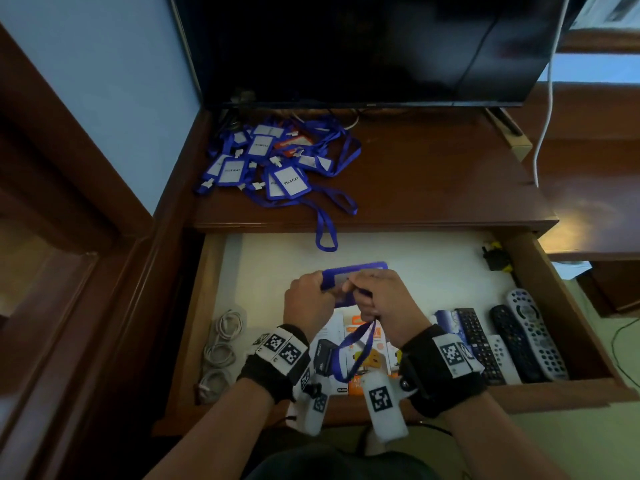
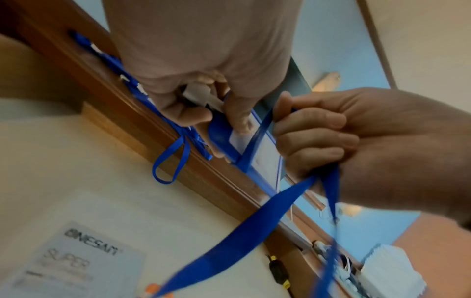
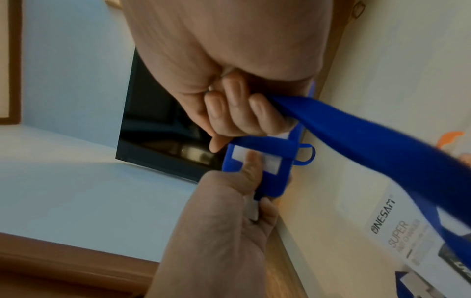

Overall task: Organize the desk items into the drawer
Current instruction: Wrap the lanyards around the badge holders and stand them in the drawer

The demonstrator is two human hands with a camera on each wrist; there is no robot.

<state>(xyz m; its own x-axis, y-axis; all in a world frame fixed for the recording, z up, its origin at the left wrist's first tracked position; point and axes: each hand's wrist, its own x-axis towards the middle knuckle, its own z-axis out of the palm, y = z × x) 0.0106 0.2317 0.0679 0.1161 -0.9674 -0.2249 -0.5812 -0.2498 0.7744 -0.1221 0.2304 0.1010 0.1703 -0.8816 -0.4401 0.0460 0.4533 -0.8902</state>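
Both hands are up over the open drawer point(image 1: 568, 306), working on one blue badge holder point(image 1: 353, 271). The left hand point(image 1: 306, 303) pinches the holder at its left end, thumb pressed on the clear window, fingers curled behind. The right hand point(image 1: 379, 299) is clenched around the blue lanyard point(image 1: 360, 351), with one run of the strap lying across the holder's face and the rest hanging down in a loop over the boxes below. On the counter point(image 1: 433, 181) behind, a tangled pile of badges point(image 1: 277, 161) with matching blue straps sits beside the dark monitor point(image 1: 363, 46), one loop dangling over the edge into the drawer. Inside the drawer: coiled white cables point(image 1: 221, 351) at the left, charger boxes point(image 1: 360, 362) in the middle under the hands, a row of remote controls point(image 1: 512, 341) at the right, a small black and yellow item in the far right corner.
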